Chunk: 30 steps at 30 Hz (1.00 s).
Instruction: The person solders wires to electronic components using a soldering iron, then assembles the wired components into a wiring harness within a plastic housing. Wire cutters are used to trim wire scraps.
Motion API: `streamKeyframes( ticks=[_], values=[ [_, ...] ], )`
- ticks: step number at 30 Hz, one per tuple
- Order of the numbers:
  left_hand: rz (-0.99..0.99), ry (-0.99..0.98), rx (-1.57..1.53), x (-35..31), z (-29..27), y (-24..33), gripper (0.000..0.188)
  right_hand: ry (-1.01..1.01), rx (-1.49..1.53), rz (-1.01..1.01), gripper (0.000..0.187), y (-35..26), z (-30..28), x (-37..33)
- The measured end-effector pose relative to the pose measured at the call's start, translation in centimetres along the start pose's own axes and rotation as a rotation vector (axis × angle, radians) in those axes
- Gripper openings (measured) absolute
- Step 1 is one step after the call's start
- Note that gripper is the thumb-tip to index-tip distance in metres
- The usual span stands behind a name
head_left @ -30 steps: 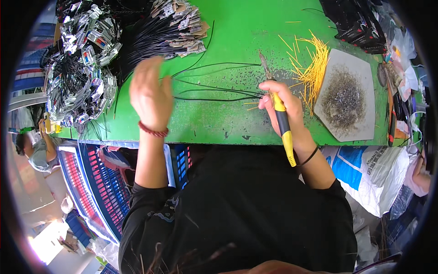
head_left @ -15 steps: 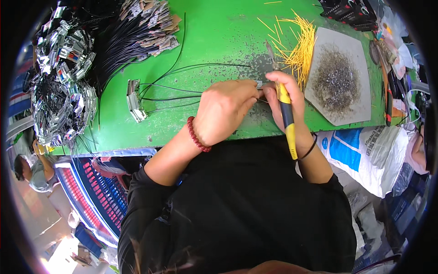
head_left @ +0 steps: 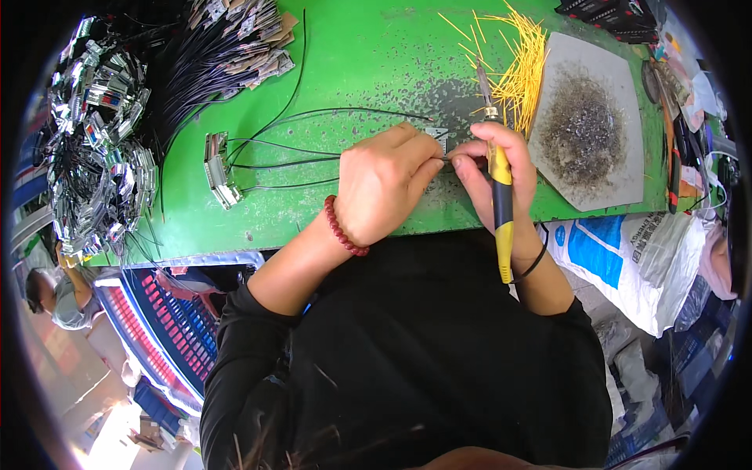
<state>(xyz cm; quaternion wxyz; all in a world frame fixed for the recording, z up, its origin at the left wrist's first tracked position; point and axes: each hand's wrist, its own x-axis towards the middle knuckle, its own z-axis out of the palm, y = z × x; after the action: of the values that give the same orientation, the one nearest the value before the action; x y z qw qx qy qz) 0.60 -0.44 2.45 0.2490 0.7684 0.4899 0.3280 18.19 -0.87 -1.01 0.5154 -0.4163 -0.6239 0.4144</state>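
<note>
My left hand (head_left: 384,176) is closed, its thumb and fingers pinched together over thin black wires (head_left: 301,163). These wires run left to a silver metal-cased part (head_left: 218,170) lying on the green bench. In my right hand (head_left: 523,168) is a soldering iron (head_left: 503,205) with a yellow and black handle, its tip pointing away from me, above the bench. My right thumb and fingertips also meet near the left fingertips; whatever is between them is too small to make out. Just beyond the fingertips is a small silvery piece (head_left: 436,139), partly hidden by the left hand.
Thin yellow strands (head_left: 523,70) lie beyond the right hand. A grey board (head_left: 627,184) bears dark crumbs. Far left are a heap of silver parts (head_left: 98,149) and a bundle of black cables (head_left: 204,70). A white sack (head_left: 627,270) hangs below the bench's right edge; another person (head_left: 66,298) is at lower left.
My right hand and the soldering iron have shifted slightly right, and the iron's tip stands farther from the left hand. More of the small silvery piece shows. Both grips stay the same.
</note>
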Motion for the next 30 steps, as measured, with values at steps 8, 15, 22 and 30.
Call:
streamKeyframes(
  ticks=[8, 15, 22, 30],
  values=[
    [-0.062, 0.016, -0.144, -0.2, 0.4, -0.3, 0.006, 0.044, 0.079, -0.058, 0.039, 0.6, -0.4, -0.8],
    [-0.079, 0.005, -0.203, -0.1, 0.2, 0.1, 0.007, 0.046, 0.092, -0.064, 0.037, 0.0, -0.3, -0.5],
    [-0.114, 0.029, -0.221, -0.4, 0.2, 0.1, 0.006, 0.033, 0.1, -0.111, 0.035, 0.0, -0.4, -0.8],
    [-0.062, -0.002, -0.145, -0.5, 0.5, 0.2, 0.007, 0.04, 0.033, -0.076, 0.032, -0.2, -0.5, -0.5]
  ],
)
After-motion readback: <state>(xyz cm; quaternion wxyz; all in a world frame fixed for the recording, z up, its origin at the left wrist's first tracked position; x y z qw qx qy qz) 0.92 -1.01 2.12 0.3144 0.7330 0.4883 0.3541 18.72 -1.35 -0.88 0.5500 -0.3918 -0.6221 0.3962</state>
